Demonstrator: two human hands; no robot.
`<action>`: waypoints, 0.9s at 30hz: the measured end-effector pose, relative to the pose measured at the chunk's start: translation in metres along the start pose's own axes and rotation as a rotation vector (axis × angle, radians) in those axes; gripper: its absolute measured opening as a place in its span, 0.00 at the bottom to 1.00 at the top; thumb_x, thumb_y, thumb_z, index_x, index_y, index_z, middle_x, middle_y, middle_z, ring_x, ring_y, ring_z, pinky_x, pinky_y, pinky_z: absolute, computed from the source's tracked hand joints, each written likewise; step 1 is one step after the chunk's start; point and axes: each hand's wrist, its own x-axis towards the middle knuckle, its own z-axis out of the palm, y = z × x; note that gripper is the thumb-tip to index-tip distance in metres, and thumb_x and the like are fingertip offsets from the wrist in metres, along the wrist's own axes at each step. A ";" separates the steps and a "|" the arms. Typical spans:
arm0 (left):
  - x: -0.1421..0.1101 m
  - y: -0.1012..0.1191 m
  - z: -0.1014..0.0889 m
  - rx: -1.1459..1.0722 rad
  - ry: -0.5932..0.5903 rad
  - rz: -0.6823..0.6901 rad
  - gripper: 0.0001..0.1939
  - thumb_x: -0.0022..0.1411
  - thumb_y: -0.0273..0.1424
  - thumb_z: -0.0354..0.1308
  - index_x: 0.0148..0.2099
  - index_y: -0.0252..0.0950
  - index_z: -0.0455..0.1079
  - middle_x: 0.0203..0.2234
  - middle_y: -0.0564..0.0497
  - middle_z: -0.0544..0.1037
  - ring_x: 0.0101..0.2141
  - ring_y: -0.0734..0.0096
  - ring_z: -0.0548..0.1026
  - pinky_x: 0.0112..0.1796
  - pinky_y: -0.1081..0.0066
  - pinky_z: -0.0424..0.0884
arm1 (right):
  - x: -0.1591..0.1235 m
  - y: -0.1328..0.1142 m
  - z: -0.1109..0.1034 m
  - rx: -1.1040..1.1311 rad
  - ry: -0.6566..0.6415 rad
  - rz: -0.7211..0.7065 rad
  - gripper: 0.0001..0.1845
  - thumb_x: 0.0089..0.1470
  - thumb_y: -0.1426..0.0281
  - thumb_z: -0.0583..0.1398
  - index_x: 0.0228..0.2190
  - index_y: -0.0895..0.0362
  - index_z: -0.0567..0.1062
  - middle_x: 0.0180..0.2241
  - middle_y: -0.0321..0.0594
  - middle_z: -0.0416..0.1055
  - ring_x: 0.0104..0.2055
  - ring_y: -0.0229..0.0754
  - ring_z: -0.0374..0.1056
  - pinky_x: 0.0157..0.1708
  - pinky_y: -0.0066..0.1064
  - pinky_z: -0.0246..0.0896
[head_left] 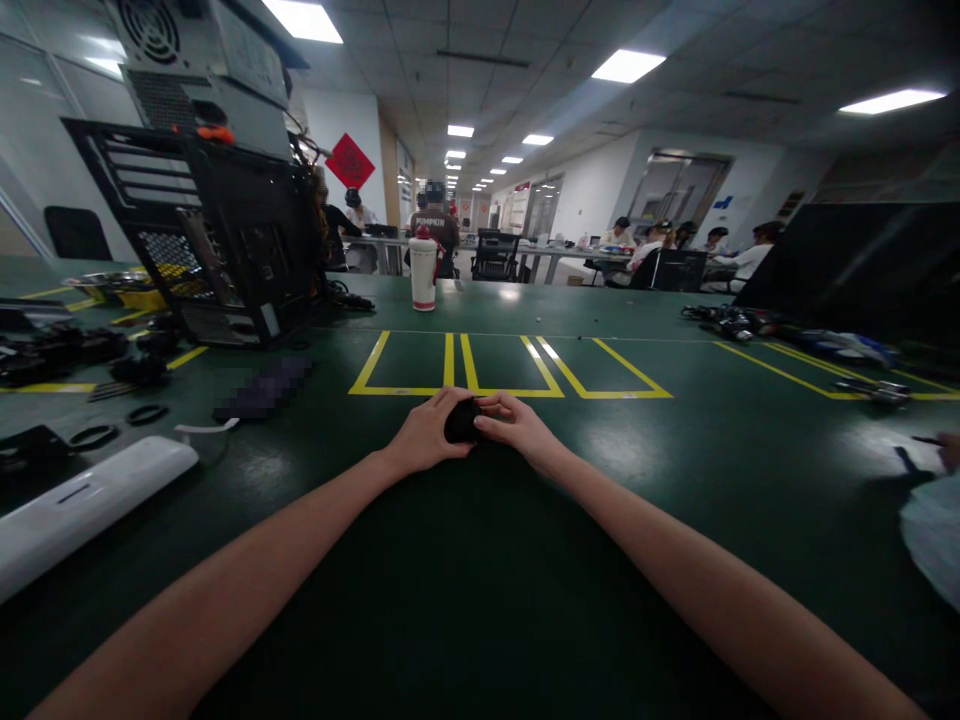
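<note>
Between my two hands is a small black rounded object (460, 421), in shape much like a computer mouse, though its details are too dark to make out. My left hand (430, 432) curls around its left side, thumb in front and fingers behind. From the right, my right hand (520, 425) grips it with the thumb and fingertips, closed on the near and far sides. Both hands are low over the dark green tabletop (480, 580), just in front of the yellow tape outlines (510, 393). Fingers cover part of the object.
A black computer case (225, 230) stands at the left, with another metal unit (202, 80) on top. Nearer lie a white power strip (97, 505) and black cables. A white cup (424, 270) stands ahead. Another person's hand (949, 450) shows at the right edge.
</note>
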 end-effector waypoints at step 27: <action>0.000 0.001 -0.001 0.012 -0.001 -0.007 0.31 0.45 0.30 0.61 0.51 0.42 0.53 0.43 0.52 0.64 0.43 0.64 0.67 0.43 0.64 0.65 | -0.001 0.000 -0.002 0.035 -0.029 -0.001 0.21 0.36 0.73 0.65 0.36 0.54 0.66 0.37 0.37 0.66 0.42 0.40 0.65 0.44 0.39 0.59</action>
